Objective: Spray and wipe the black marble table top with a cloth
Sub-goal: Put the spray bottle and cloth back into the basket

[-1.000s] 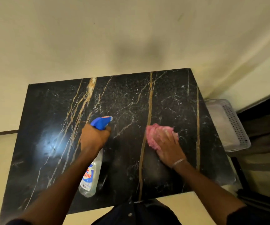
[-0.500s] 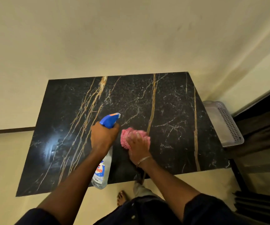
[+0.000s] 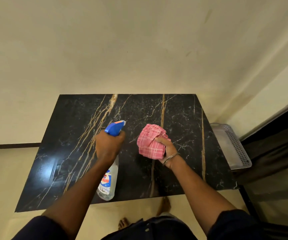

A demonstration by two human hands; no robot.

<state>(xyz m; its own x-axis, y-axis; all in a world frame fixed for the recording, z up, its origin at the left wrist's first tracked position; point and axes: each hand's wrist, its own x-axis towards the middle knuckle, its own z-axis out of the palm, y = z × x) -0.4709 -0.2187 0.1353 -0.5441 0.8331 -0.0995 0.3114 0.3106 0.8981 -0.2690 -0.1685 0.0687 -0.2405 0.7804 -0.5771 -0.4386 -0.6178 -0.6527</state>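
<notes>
Here, spray bottle in left hand, cloth (pink) in right hand

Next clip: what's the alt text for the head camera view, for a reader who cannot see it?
Seen from above, a person's left hand grips a spray bottle with a blue head over a black marble table top, while the right hand holds a bunched pink checked cloth. A pale plastic basket sits beside the table's right edge.
</notes>
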